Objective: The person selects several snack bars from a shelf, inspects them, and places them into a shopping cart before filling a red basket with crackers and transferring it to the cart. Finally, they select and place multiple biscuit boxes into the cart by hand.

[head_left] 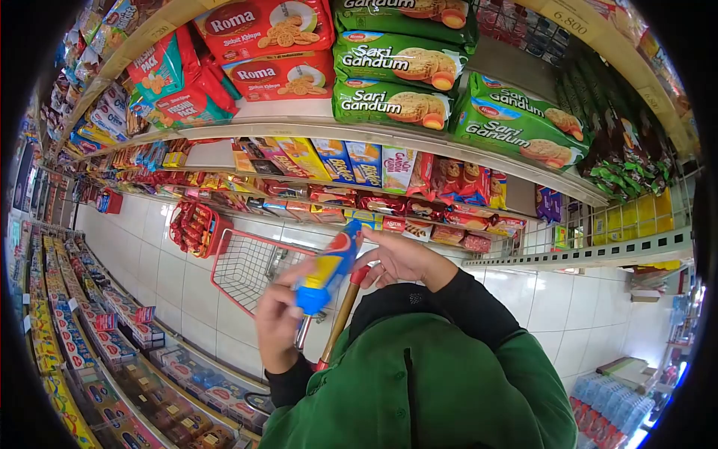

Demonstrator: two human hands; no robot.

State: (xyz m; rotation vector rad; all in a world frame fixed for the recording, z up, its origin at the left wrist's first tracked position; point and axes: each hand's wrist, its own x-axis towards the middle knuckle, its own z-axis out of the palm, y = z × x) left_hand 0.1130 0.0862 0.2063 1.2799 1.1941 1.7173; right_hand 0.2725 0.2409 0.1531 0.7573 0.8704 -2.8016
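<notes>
Both hands, left hand (278, 322) and right hand (400, 258), grip a blue-yellow packet (329, 268) above the red trolley (247, 266), beside stocked shelves (419, 146)

white tiled floor (568, 314) | snack shelves (419, 142) both sides | bright light

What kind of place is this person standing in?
Most likely a small supermarket or convenience store. Shelves carry rows of packaged biscuits, a price label sits on a shelf edge, and a red shopping cart stands in the tiled aisle. The left hand holds a blue and yellow packet.
</notes>
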